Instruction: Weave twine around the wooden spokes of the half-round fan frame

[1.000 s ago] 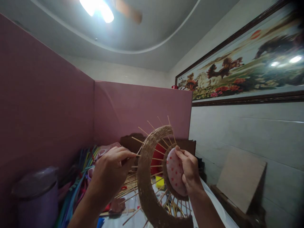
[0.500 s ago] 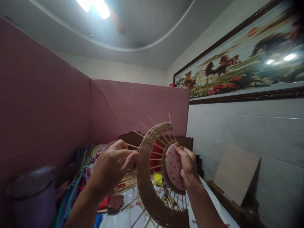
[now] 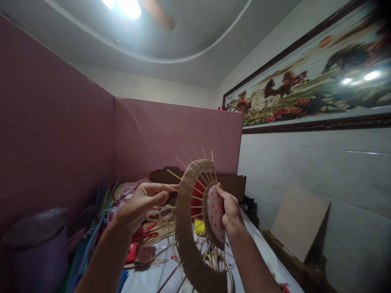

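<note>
Upright in front of me is a woven twine piece: a wide crescent-shaped brown band (image 3: 184, 228) crossed by thin sticks that fan out from a small hub. A pink pad with red dots (image 3: 215, 209) covers the hub's near face. My right hand (image 3: 231, 212) grips this pad at its right edge, thumb on top. On the band's upper left side, my left hand (image 3: 142, 205) has its fingers stretched out along a protruding stick, touching it. The left thumb stands apart from those fingers. Behind the lower spokes, scissors (image 3: 210, 258) partly show.
A white table (image 3: 146, 280) holds a bundle of thin sticks (image 3: 161, 234), a red item (image 3: 132, 253) and a yellow object (image 3: 199, 227). Coloured strips (image 3: 91, 240) and a purple bin (image 3: 36, 260) stand left. Pink partitions (image 3: 177, 134) rise behind; a board (image 3: 301, 221) leans right.
The woven piece and both hands have shifted slightly left, and the piece has turned more edge-on. My left thumb has come away from the band while the fingers have straightened along a stick.
</note>
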The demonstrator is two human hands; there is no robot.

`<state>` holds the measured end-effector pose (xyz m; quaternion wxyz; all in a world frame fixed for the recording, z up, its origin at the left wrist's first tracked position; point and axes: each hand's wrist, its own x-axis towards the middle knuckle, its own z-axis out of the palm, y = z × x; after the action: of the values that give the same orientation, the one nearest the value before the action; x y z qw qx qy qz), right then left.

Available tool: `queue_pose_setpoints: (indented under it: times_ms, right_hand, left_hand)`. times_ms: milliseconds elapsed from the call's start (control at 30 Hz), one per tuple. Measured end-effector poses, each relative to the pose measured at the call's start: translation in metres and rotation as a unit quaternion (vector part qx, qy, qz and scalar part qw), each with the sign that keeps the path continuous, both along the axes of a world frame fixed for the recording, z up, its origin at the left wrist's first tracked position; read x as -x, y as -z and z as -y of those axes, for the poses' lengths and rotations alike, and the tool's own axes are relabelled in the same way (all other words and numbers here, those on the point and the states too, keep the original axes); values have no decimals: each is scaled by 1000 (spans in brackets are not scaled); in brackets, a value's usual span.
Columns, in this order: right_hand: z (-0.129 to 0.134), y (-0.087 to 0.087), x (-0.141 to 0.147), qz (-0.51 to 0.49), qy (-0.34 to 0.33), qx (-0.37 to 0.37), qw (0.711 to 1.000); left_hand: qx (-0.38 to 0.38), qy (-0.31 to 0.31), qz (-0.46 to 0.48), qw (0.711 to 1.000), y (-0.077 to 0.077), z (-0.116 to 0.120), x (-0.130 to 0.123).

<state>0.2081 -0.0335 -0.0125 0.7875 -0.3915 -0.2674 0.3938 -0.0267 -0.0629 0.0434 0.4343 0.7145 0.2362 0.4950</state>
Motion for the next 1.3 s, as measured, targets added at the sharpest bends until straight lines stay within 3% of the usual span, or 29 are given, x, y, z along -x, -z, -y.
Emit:
queue_pose_setpoints:
  times_ms: [100,233,367,667,767,967,1300]
  right_hand:
    - [-5,4,2,-5,2,-1,1000]
    - [-12,11,3,-24,-6,12,1000]
    - [-19,19,6,-34,-8,31,999]
    - [-26,35,14,-60,-11,47,997]
    - [-27,37,13,-68,0,55,996]
    - [-29,48,6,-81,21,84,993]
    - [-22,68,0,-78,14,82,994]
  left_hand:
    - [44,-3,26,999,-3,2,-6]
    - [52,-80,25,995,-2,-4,-9]
    - [54,-115,4,992,3,-17,-4]
    - [135,-35,-17,990,20,-41,14]
    - [132,-57,-25,989,22,-46,17]
    - [79,-169,-104,977,23,-52,15]
    - [9,-218,-208,954,39,-77,11]
